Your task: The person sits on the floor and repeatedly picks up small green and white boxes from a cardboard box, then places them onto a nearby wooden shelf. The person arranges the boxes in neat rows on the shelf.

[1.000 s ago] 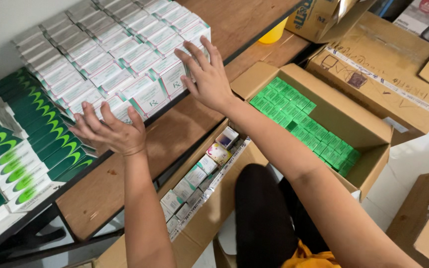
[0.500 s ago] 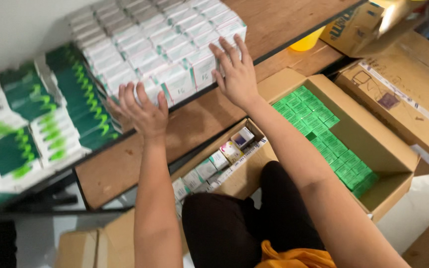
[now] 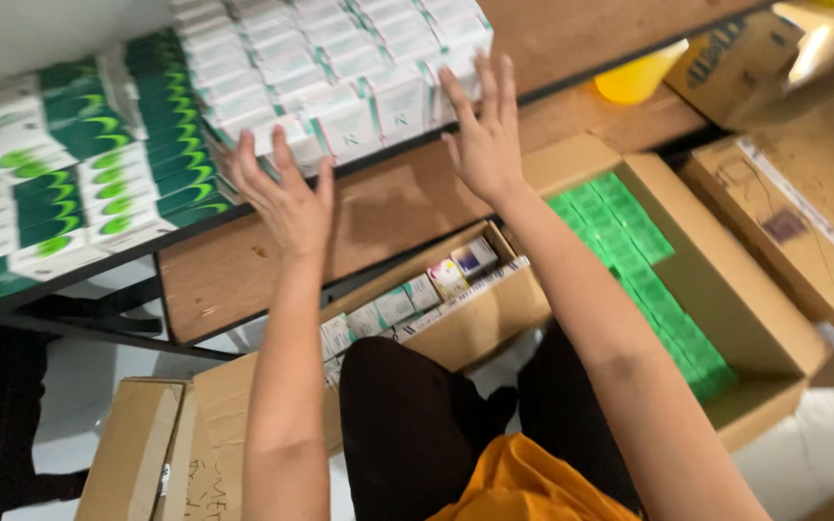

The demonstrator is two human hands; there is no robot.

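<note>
The step in hand looks like squaring up the block of white cartons on the upper wooden shelf, at twelve o'clock. The left hand, fingers spread, presses its ten-o'clock edge; the right hand, flat and open, its one-o'clock edge. Next calls for even inward pressure. Since half a second ago, the view shifted and both hands sit closer to the block.

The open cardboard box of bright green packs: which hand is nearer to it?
Right. The right hand rests on the white cartons, just above the open cardboard box of bright green packs. The left hand is farther away, toward the dark green cartons.
</note>
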